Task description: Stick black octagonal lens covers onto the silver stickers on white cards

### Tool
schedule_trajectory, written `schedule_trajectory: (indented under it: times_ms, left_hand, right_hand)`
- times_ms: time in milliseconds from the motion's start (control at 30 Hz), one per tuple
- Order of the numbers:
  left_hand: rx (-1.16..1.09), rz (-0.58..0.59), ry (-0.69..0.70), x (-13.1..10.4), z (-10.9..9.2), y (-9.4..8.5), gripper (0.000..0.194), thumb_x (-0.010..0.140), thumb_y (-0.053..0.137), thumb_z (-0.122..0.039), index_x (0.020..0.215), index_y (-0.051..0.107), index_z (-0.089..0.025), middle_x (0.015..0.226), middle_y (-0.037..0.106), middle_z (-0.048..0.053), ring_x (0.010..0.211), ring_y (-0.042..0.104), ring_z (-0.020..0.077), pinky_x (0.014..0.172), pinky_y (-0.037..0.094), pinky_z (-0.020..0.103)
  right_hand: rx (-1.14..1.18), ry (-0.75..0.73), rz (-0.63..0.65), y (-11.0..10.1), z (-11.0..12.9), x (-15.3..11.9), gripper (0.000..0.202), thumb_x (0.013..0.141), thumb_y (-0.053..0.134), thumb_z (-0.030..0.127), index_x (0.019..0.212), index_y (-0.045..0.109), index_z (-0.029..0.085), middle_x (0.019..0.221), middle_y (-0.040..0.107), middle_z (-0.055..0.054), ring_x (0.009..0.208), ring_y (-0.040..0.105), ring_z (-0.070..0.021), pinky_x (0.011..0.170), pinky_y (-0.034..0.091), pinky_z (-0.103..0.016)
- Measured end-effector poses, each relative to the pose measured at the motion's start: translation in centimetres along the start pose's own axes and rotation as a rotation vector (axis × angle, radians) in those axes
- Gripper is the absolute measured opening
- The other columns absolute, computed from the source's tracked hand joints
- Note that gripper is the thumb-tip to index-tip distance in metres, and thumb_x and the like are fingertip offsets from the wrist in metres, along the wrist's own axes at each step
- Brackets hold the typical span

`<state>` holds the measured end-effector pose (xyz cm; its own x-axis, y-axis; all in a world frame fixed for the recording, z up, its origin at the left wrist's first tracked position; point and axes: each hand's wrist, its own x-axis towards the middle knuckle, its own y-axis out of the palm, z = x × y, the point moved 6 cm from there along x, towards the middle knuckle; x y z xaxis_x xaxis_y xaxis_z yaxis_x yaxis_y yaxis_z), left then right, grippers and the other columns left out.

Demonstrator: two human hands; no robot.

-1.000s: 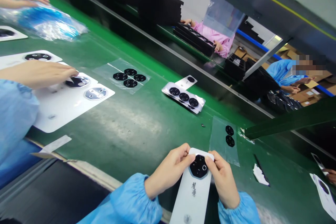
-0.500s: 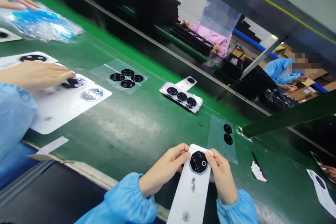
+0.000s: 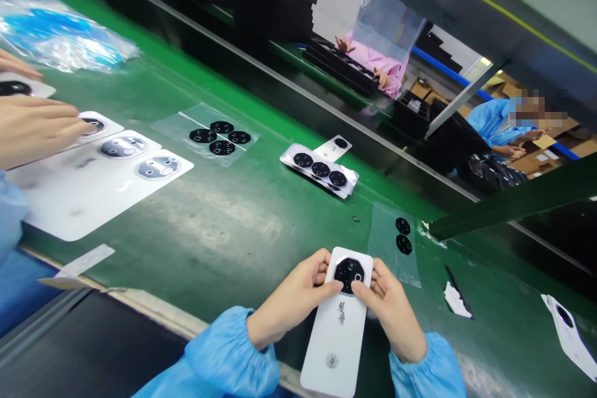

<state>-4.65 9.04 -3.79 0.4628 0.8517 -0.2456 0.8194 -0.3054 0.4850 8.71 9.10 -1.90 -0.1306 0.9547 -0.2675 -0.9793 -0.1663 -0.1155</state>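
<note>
Between both hands is a white phone back cover [image 3: 336, 339] with dark lettering and a black octagonal camera piece [image 3: 349, 274] near its top end. My left hand [image 3: 303, 292] grips the cover's left edge, fingers behind it and thumb on the lower left of the black piece. On the opposite edge, my right hand [image 3: 388, 305] is closed the same way, its thumb on the lower right of that piece. Beyond my right hand lies a clear plastic sheet [image 3: 380, 249] carrying two black octagonal pieces.
A co-worker's hand [image 3: 37, 130] works over white covers [image 3: 107, 189] at left. Another clear sheet [image 3: 172, 127] holds several black pieces. A stack [image 3: 319, 177] sits at the bench's far side. A green post [image 3: 508, 199] stands right, near a crumpled white scrap [image 3: 454, 300].
My thumbs have slid from the camera piece's upper sides to its lower edge, and the cover has risen slightly in view. The co-worker's hand at left has shifted further left.
</note>
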Motion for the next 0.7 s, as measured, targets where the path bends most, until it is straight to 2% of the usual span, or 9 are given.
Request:
schedule_trajectory:
  times_ms: [67,267,333,400,533,633,700]
  left_hand:
    - [0.031,-0.002,0.013,0.1,0.1,0.0,0.029,0.072,0.068,-0.032,0.088,0.048,-0.018,0.088,0.060,0.002,0.078,0.059,0.0154,0.067,0.046,0.027]
    - [0.161,-0.053,0.098,0.3,0.0,0.0,0.029,0.074,0.065,-0.031,0.094,0.051,-0.016,0.084,0.058,0.001,0.076,0.056,0.0162,0.064,0.046,0.026]
    - [0.119,-0.085,0.106,0.3,-0.3,-0.1,0.030,0.075,0.065,-0.033,0.096,0.052,-0.016,0.082,0.059,0.001,0.075,0.056,0.0161,0.064,0.046,0.026]
    - [0.044,-0.137,0.129,0.3,-1.1,-0.4,0.034,0.075,0.065,-0.036,0.102,0.053,-0.018,0.088,0.062,0.002,0.082,0.058,0.0181,0.070,0.047,0.027]
    - [-0.034,-0.239,0.158,0.1,-2.6,-0.8,0.043,0.076,0.065,-0.039,0.113,0.052,-0.022,0.104,0.065,0.004,0.096,0.059,0.0222,0.082,0.048,0.030]
    - [0.024,-0.146,0.161,0.2,-2.9,-0.1,0.044,0.075,0.067,-0.042,0.112,0.053,-0.022,0.105,0.066,0.005,0.097,0.060,0.0233,0.085,0.048,0.032]
    - [0.127,-0.060,0.191,0.2,-2.9,0.2,0.040,0.075,0.065,-0.045,0.107,0.056,-0.022,0.102,0.066,0.005,0.097,0.060,0.0231,0.087,0.047,0.032]
  right_hand:
    - [0.021,0.000,0.021,0.2,0.1,-0.1,0.039,0.071,0.072,0.046,0.095,0.057,0.019,0.087,0.065,-0.004,0.084,0.061,-0.0208,0.073,0.048,-0.030]
    - [0.030,-0.037,0.012,0.4,0.0,0.3,0.033,0.077,0.066,0.046,0.092,0.058,0.017,0.080,0.064,-0.003,0.074,0.060,-0.0182,0.065,0.046,-0.028]
    - [0.057,-0.033,0.014,0.5,0.1,0.4,0.036,0.078,0.064,0.049,0.095,0.057,0.018,0.081,0.064,-0.003,0.071,0.060,-0.0181,0.064,0.047,-0.028]
    - [0.074,-0.031,0.032,0.7,0.2,0.3,0.038,0.077,0.065,0.051,0.095,0.054,0.020,0.082,0.064,-0.003,0.071,0.060,-0.0180,0.065,0.047,-0.029]
    - [0.052,-0.034,0.057,0.8,0.1,-0.8,0.038,0.071,0.071,0.050,0.075,0.049,0.020,0.069,0.058,0.002,0.062,0.056,-0.0139,0.058,0.042,-0.024]
    - [-0.005,-0.101,-0.052,-1.5,0.6,-2.4,0.036,0.073,0.067,0.052,0.071,0.052,0.019,0.064,0.056,0.002,0.057,0.051,-0.0120,0.054,0.038,-0.023]
    - [-0.081,-0.162,-0.227,-5.3,1.6,-4.3,0.034,0.076,0.063,0.052,0.075,0.059,0.019,0.067,0.059,0.000,0.060,0.053,-0.0136,0.055,0.039,-0.023]
